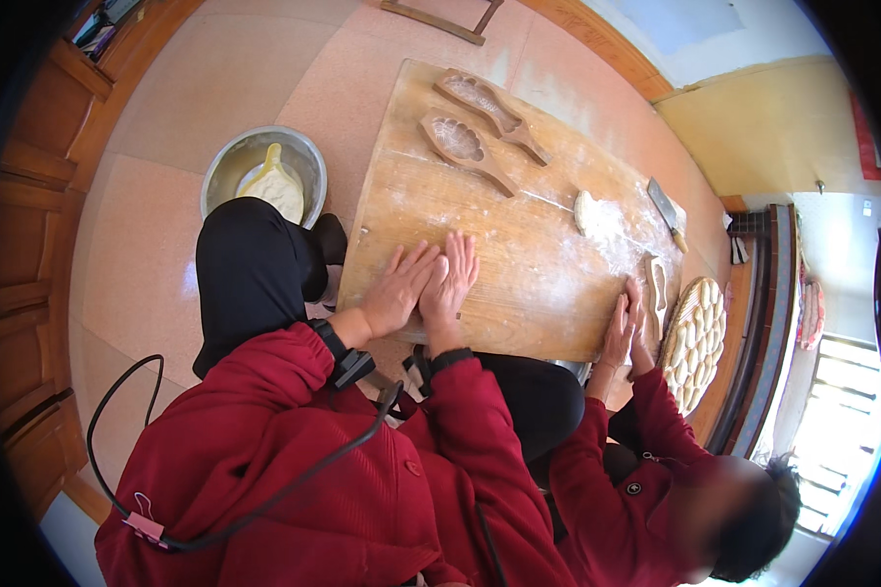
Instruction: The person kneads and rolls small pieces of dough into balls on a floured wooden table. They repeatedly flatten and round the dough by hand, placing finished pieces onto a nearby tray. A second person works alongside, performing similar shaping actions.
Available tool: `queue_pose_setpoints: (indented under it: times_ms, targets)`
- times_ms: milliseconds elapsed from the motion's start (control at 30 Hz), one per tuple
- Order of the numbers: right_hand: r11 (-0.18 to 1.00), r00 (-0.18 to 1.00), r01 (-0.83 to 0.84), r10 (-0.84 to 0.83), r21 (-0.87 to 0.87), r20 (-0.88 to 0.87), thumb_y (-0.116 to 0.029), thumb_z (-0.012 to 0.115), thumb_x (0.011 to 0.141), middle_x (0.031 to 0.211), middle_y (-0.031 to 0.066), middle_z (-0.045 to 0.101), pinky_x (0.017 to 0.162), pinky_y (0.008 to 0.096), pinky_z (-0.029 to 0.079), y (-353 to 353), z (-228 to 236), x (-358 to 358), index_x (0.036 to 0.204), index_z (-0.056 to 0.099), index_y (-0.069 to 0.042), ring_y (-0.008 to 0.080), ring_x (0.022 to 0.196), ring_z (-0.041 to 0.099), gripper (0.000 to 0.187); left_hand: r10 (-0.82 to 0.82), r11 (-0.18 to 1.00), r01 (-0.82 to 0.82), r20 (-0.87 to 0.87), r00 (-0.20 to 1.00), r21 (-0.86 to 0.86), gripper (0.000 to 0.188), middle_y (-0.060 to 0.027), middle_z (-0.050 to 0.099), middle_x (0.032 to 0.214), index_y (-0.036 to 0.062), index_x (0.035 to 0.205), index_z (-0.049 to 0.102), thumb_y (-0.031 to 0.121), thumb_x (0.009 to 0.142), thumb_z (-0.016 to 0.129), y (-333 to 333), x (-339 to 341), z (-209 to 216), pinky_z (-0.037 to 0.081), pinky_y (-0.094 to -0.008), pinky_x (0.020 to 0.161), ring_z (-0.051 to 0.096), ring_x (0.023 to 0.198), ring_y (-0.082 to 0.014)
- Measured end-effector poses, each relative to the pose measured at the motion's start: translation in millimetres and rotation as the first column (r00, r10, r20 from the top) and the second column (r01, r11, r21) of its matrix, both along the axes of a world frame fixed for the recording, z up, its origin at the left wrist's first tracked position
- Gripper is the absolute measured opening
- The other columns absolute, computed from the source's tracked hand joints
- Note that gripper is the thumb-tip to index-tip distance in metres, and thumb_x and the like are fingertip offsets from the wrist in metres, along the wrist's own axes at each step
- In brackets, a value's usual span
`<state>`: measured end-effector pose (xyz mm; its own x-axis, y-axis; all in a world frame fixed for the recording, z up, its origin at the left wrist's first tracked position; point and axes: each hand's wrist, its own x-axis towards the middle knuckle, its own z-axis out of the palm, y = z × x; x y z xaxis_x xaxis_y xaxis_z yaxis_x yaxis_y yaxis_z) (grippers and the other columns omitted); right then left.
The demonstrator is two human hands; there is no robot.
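Note:
My left hand point(390, 296) and my right hand point(447, 290) meet above the near left part of the wooden table point(519, 284). Their fingers are stretched out, and the left fingertips touch or overlap the side of the right hand. The palms are turned away, so whether anything lies between or under them is hidden. Farther back on the tabletop lie two carved wooden moulds, a scalloped one point(460, 143) and a longer one point(478, 98), both dusted with flour. A pale lump of dough point(597, 217) sits in scattered flour to the right.
A cleaver point(667, 209) lies at the table's right edge, near a third mould point(656, 289). Beside it, a round tray point(677, 409) holds several shaped dough pieces. A co-worker's hands point(625, 328) press together at the right. On the floor left, a metal basin point(217, 176) contains flour and a yellow scoop point(272, 157).

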<state>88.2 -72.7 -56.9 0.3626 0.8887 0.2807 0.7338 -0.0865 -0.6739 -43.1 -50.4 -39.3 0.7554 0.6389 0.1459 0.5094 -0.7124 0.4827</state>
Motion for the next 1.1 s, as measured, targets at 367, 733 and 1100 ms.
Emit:
queue_pose_setpoints:
  times_ms: [367,733,1100]
  targets:
    - [0.992,0.962,-0.072,0.042,-0.103,-0.269,-0.030,0.036,0.102,0.150,0.0181,0.042,0.119,0.0499,0.011,-3.5,3.7,-2.3,0.145,0.042,-0.001,0.0356,0.146,0.026,0.052,0.033,0.998,-0.029,0.078,0.996,-0.055,0.068,-0.0233,0.031,0.154,-0.0010,0.148,0.032,0.019,0.088,0.057,-5.6,0.5,-0.2,0.016,-0.0542,0.117,0.021,0.146,-0.0407]
    - [0.997,0.969,-0.001,-0.018,-0.075,-0.246,-0.031,0.034,0.103,0.151,0.0188,0.040,0.119,0.0492,0.012,26.1,1.7,8.1,0.145,0.041,-0.001,0.0372,0.145,0.026,0.052,0.154,0.961,-0.147,0.010,0.988,-0.234,0.075,-0.0251,0.030,0.153,-0.0046,0.148,0.029,0.029,0.088,0.060,1.8,2.1,3.8,0.017,-0.0527,0.117,0.020,0.146,-0.0407]
    - [0.984,0.993,0.115,-0.112,-0.138,0.030,-0.036,0.033,0.103,0.151,0.0172,0.041,0.119,0.0503,0.011,41.3,-3.7,16.6,0.145,0.041,-0.002,0.0359,0.147,0.022,0.055,0.141,0.974,-0.108,0.161,0.977,-0.200,0.076,-0.0204,0.039,0.150,-0.0031,0.146,0.034,0.019,0.081,0.068,9.3,-5.9,3.5,0.020,-0.0531,0.117,0.027,0.144,-0.0379]
